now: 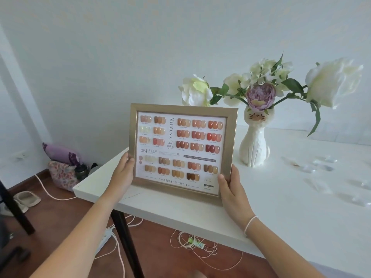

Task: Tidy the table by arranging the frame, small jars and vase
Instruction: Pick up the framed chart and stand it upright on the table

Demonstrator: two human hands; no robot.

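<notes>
Broadly, a white worktop (281,197) on dark legs fills the right and centre of the view, set against a pale wall above a reddish wooden floor. Upright near the worktop's left corner stands the gold frame (182,149), its lower edge at or just above the surface; whether it rests there cannot be told. It shows a chart of nail-colour swatches in rows of orange, red, brown and cream. Both hands are grasping it: the left hand (122,173) wraps the lower left edge with the thumb on the front, and the right hand (230,187) clasps the lower right corner, thumb likewise on the front, a pale string band at that wrist. Just behind and right of the frame stands the white cat-shaped vase (254,145), upright, with a drawn whiskered face. It holds a bunch of flowers (261,85): large cream-white blooms spreading left and right, one mauve bloom in the middle at the vase's mouth, and green leaves. Farther right, the small jars (323,165) lie scattered on the worktop, clear and hard to make out; their contents cannot be told. On the floor at left sit patterned bags (60,167), slippers (26,199) and loose cords (192,243).
</notes>
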